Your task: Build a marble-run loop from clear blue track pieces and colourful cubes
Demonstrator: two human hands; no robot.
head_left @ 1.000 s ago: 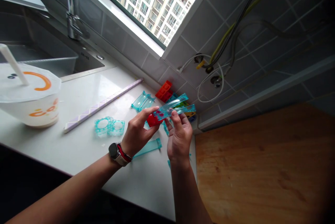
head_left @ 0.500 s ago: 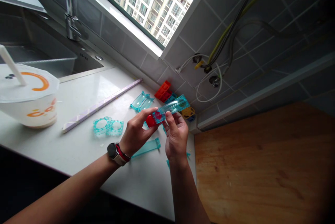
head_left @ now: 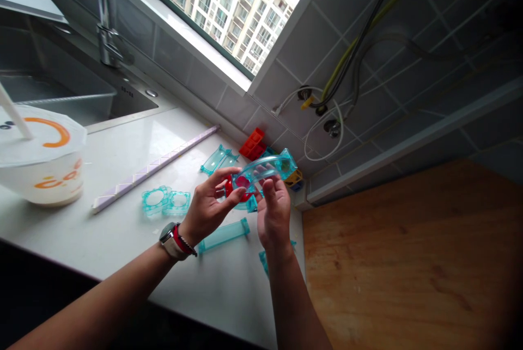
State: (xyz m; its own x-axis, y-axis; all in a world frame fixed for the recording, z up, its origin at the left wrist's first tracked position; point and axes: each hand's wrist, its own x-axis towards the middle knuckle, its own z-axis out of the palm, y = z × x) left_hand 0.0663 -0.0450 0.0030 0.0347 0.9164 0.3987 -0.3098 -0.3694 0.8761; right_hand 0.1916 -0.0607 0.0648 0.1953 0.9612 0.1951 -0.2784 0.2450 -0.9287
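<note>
L hand (head_left: 206, 205) has the red pc (head_left: 227, 187) and the near end of a clear blue curved pc (head_left: 267, 163) btwn thumb and fingers, pinching, thumb on the near side; exact contact of the fingertips behind is hidden, can't tell from here. R hand (head_left: 274, 216) is palm up under the far half of the same curved pc, fingers bent up behind it, thumb raised in front; can't tell if thumb's pressing or just close. So the curved pc is up above the white counter (head_left: 220, 293), btwn both hands, arched and tilted up to the right. There's a watch (head_left: 168, 231) on the L wrist w/ a red & dark bracelet (head_left: 183, 240) just beside. On the counter: a flat teal strip (head_left: 224, 235) below the hands, a teal two-ring pc (head_left: 165, 201) left of L hand, another teal pc (head_left: 214, 159) up past the L fingers, and a teal bit (head_left: 263, 261) by the R wrist, partly hidden. Red block (head_left: 253, 144) and a yellow pc (head_left: 294, 178) sit nr the wall behind the hands. Long pale purple stick (head_left: 155, 169) lies diag. across the counter, drink cup (head_left: 41, 189) w/ straw far left, nr the sink (head_left: 131, 96). Wooden surface (head_left: 400, 263) over on the right.
</note>
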